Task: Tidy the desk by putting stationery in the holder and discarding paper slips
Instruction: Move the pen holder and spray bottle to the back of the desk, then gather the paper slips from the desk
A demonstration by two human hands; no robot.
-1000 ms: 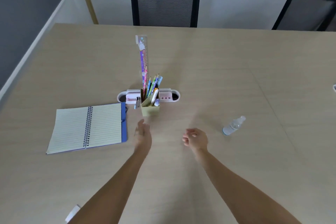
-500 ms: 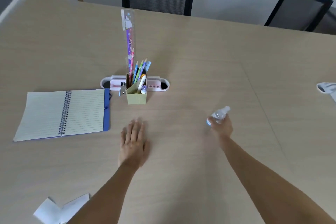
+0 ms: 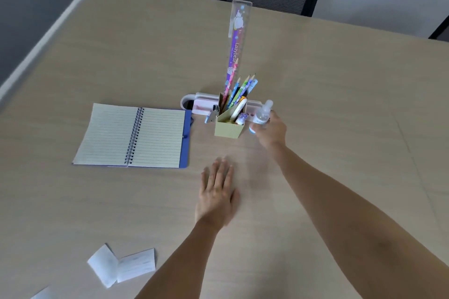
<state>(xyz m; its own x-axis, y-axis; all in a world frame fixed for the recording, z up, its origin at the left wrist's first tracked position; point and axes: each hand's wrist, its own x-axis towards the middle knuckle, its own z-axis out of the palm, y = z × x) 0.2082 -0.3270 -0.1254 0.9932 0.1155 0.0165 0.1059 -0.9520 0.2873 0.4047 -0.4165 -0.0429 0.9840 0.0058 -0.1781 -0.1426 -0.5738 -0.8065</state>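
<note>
A: Head view: where are the hands?
B: The right hand (image 3: 271,130) grips a bottle (image 3: 262,114) just at 3 o'clock of the holder (image 3: 228,128). The left hand (image 3: 216,198) lies flat, fingers spread, on the bench (image 3: 340,104).
A: Slips?
B: The slips (image 3: 121,266) lie at 7 o'clock, a notebook (image 3: 133,136) at 9.

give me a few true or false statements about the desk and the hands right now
1. The right hand holds a small clear bottle beside the stationery holder. True.
2. The left hand grips a pencil. False: it lies flat and empty on the desk.
3. The spiral notebook lies closed. False: it lies open, lined pages showing.
4. A ruler stands upright in the holder. True.
5. Paper slips lie on the desk near the left forearm. True.
</note>
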